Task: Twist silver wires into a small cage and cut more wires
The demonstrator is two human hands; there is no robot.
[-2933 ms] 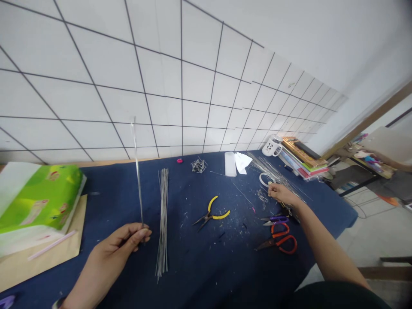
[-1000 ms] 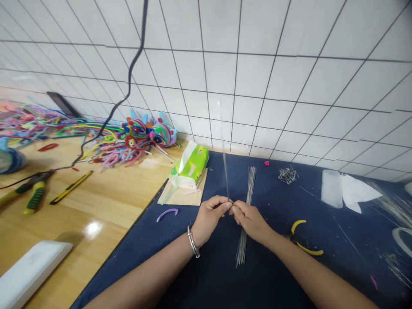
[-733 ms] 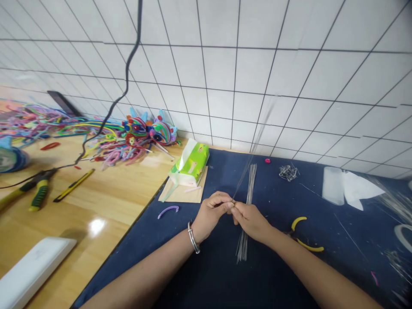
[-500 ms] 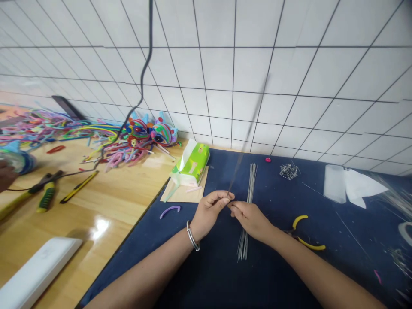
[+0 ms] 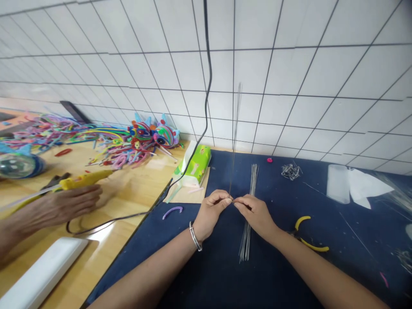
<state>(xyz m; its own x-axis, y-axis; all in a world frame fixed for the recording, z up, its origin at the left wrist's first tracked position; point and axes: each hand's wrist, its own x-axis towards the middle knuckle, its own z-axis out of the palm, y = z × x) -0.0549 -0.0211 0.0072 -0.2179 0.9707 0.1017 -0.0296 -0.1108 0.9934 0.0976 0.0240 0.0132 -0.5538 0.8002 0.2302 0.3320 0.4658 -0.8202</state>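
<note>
Thin metal wires (image 5: 236, 128) stand upright from my fingertips, their upper ends blurred against the tiled wall. My left hand (image 5: 213, 210) is closed in a pinch round their lower end. Beside it, my right hand (image 5: 255, 214) is closed too, thumb and forefinger meeting the left fingertips at the foot of the wires. The exact grip of the right fingers is too small to make out. Under and beyond my right hand lies a bundle of straight wires (image 5: 246, 244) on the dark blue cloth (image 5: 219, 274). Yellow-handled pliers (image 5: 313, 244) rest right of my right forearm.
At left, a co-worker's hand (image 5: 71, 206) holds a yellow glue gun (image 5: 86, 179); its black cord (image 5: 208, 73) crosses the view. A green tissue pack (image 5: 197, 165), purple curved piece (image 5: 173, 210), small wire pile (image 5: 291, 171), white box (image 5: 45, 274) and colourful strips (image 5: 119, 146) lie around.
The wires between my hands have swung leftward to nearly vertical. My right fingertips have shifted slightly. The co-worker's hand has come in with the glue gun, and its cord has moved right.
</note>
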